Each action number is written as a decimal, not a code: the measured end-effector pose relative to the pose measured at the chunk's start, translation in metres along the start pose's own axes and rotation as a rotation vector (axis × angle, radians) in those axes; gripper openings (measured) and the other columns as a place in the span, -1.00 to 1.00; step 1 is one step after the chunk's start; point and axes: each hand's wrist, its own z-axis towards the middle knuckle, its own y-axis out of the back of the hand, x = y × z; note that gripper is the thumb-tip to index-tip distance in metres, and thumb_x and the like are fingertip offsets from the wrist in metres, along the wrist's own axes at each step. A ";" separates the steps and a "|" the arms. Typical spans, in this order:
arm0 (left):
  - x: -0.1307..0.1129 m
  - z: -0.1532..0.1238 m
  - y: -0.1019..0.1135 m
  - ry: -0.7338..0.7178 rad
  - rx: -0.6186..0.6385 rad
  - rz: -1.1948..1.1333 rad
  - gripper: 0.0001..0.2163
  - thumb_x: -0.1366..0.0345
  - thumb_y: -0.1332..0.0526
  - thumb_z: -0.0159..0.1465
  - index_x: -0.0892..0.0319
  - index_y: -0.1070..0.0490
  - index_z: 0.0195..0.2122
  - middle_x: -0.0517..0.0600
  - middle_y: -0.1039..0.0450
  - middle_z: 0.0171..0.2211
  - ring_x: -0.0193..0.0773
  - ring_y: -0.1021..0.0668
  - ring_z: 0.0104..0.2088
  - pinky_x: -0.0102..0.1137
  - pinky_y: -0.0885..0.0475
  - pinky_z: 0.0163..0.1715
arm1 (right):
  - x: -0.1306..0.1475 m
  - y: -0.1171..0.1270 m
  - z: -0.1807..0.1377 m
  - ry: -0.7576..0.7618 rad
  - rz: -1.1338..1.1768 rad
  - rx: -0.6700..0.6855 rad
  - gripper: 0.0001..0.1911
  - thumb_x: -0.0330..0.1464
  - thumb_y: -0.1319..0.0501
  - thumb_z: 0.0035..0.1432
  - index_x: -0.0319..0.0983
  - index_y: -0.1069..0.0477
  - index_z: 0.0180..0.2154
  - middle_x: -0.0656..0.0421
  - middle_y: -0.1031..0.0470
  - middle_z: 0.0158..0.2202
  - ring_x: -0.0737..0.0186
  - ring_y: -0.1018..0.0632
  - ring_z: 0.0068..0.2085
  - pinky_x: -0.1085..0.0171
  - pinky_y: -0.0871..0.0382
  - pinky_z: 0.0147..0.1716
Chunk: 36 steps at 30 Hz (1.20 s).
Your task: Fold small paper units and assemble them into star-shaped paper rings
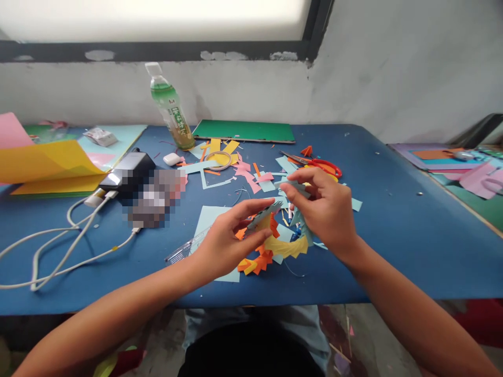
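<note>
A chain of folded paper pieces, with yellow [290, 247], orange [262, 261] and light blue parts, hangs in a curve between and below my hands. My left hand [230, 238] is closed on its light blue and yellow end, thumb below and fingers above. Opposite it, my right hand [326, 209] pinches a light blue folded paper piece [294, 184] between thumb and forefinger, close to the chain's end. More light blue folds show under the right palm. Whether the piece joins the chain is hidden by the fingers. Under the hands lies a light blue sheet [208, 222] with a clear ruler [184, 251].
Red-handled scissors [332, 168] lie behind my right hand. Paper scraps [245, 170], a tape ring [220, 160] and a green board [243, 131] are farther back. A bottle [171, 112] stands at back left. White cables [74, 246] and yellow sheets [55, 165] occupy the left side.
</note>
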 end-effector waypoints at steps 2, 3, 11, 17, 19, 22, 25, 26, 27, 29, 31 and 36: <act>-0.001 -0.001 0.000 0.009 0.020 0.031 -0.62 0.39 -0.23 0.19 0.12 -0.30 0.05 0.00 -0.35 0.08 -0.21 -0.42 0.06 -0.43 -0.41 0.00 | -0.001 -0.001 0.002 -0.009 -0.001 -0.022 -0.92 -0.34 -0.24 0.11 -0.19 -0.40 -0.32 0.26 -0.46 -0.41 0.41 -0.44 -0.56 0.38 -0.34 -0.58; 0.000 -0.002 0.000 0.011 0.031 0.039 -0.61 0.39 -0.22 0.19 0.12 -0.28 0.07 0.01 -0.34 0.09 -0.21 -0.42 0.06 -0.42 -0.41 0.00 | -0.001 -0.001 0.004 -0.010 -0.003 -0.033 -0.92 -0.33 -0.24 0.10 -0.20 -0.40 -0.32 0.26 -0.46 -0.41 0.42 -0.44 -0.57 0.38 -0.34 -0.59; 0.007 -0.002 0.002 -0.069 0.104 0.179 -0.39 0.47 -0.23 0.14 -0.01 -0.09 0.20 -0.01 -0.18 0.20 -0.14 -0.30 0.17 -0.29 -0.32 0.11 | -0.001 -0.003 0.011 0.032 -0.047 -0.060 -0.92 -0.34 -0.24 0.10 -0.19 -0.39 -0.33 0.28 -0.47 -0.45 0.40 -0.47 -0.59 0.38 -0.35 -0.58; 0.015 -0.001 0.005 -0.173 0.090 0.322 -0.40 0.49 -0.14 0.20 -0.03 -0.02 0.24 0.00 -0.17 0.22 -0.16 -0.33 0.16 -0.25 -0.28 0.13 | 0.001 -0.004 0.018 0.074 -0.071 -0.072 -0.93 -0.36 -0.23 0.11 -0.18 -0.39 -0.31 0.27 -0.49 -0.41 0.37 -0.51 -0.50 0.37 -0.37 -0.51; 0.017 -0.001 0.006 -0.199 0.084 0.335 -0.42 0.49 -0.12 0.22 -0.03 -0.03 0.24 -0.01 -0.19 0.21 -0.17 -0.35 0.14 -0.25 -0.31 0.11 | 0.001 -0.004 0.020 0.093 -0.076 -0.082 -0.93 -0.36 -0.22 0.11 -0.19 -0.39 -0.31 0.26 -0.49 -0.40 0.35 -0.51 -0.47 0.36 -0.37 -0.49; 0.016 -0.001 0.006 -0.178 0.050 0.291 -0.47 0.47 -0.14 0.21 0.00 -0.13 0.20 0.00 -0.23 0.18 -0.14 -0.36 0.13 -0.24 -0.34 0.09 | 0.003 -0.003 0.024 0.111 -0.103 -0.086 -0.94 -0.36 -0.23 0.11 -0.19 -0.39 -0.32 0.25 -0.49 -0.40 0.34 -0.52 -0.44 0.36 -0.36 -0.47; 0.012 0.000 0.005 -0.072 -0.035 0.129 -0.51 0.40 -0.26 0.14 0.06 -0.27 0.11 0.01 -0.34 0.11 -0.11 -0.39 0.10 -0.25 -0.40 0.04 | 0.004 -0.002 0.025 0.118 -0.138 -0.093 -0.95 -0.37 -0.23 0.11 -0.19 -0.40 -0.32 0.26 -0.49 -0.42 0.34 -0.52 -0.45 0.36 -0.36 -0.46; 0.010 0.001 0.005 -0.032 -0.055 0.052 -0.52 0.38 -0.29 0.11 0.09 -0.29 0.08 0.02 -0.37 0.08 -0.10 -0.41 0.09 -0.26 -0.43 0.02 | 0.005 -0.002 0.026 0.121 -0.150 -0.101 -0.95 -0.37 -0.23 0.11 -0.19 -0.40 -0.32 0.26 -0.49 -0.42 0.35 -0.51 -0.46 0.36 -0.36 -0.46; 0.009 0.002 0.005 0.005 -0.066 -0.025 -0.53 0.38 -0.31 0.09 0.11 -0.31 0.06 0.02 -0.40 0.05 -0.10 -0.42 0.08 -0.26 -0.44 0.00 | 0.005 -0.002 0.026 0.123 -0.159 -0.106 -0.95 -0.38 -0.23 0.11 -0.19 -0.40 -0.32 0.27 -0.49 -0.42 0.36 -0.51 -0.47 0.36 -0.35 -0.47; 0.006 0.003 0.005 0.054 -0.064 -0.145 -0.54 0.38 -0.30 0.08 0.14 -0.32 0.04 0.03 -0.42 0.02 -0.11 -0.43 0.07 -0.27 -0.45 0.00 | 0.007 -0.001 0.028 0.130 -0.173 -0.111 -0.95 -0.39 -0.24 0.10 -0.19 -0.40 -0.32 0.27 -0.50 -0.43 0.37 -0.50 -0.50 0.37 -0.35 -0.48; 0.003 0.004 0.005 0.062 -0.059 -0.198 -0.56 0.39 -0.27 0.11 0.16 -0.31 0.05 0.04 -0.43 0.02 -0.14 -0.43 0.08 -0.28 -0.42 0.03 | 0.008 -0.002 0.029 0.142 -0.186 -0.103 -0.94 -0.41 -0.24 0.09 -0.19 -0.39 -0.32 0.27 -0.51 -0.43 0.37 -0.50 -0.51 0.37 -0.34 -0.49; -0.002 0.005 0.007 0.042 -0.085 -0.183 -0.57 0.41 -0.24 0.15 0.20 -0.29 0.07 0.06 -0.42 0.03 -0.16 -0.42 0.08 -0.35 -0.44 0.00 | 0.009 -0.004 0.034 0.228 -0.264 -0.088 -0.95 -0.42 -0.23 0.10 -0.20 -0.40 -0.33 0.26 -0.51 -0.44 0.35 -0.50 -0.48 0.36 -0.34 -0.47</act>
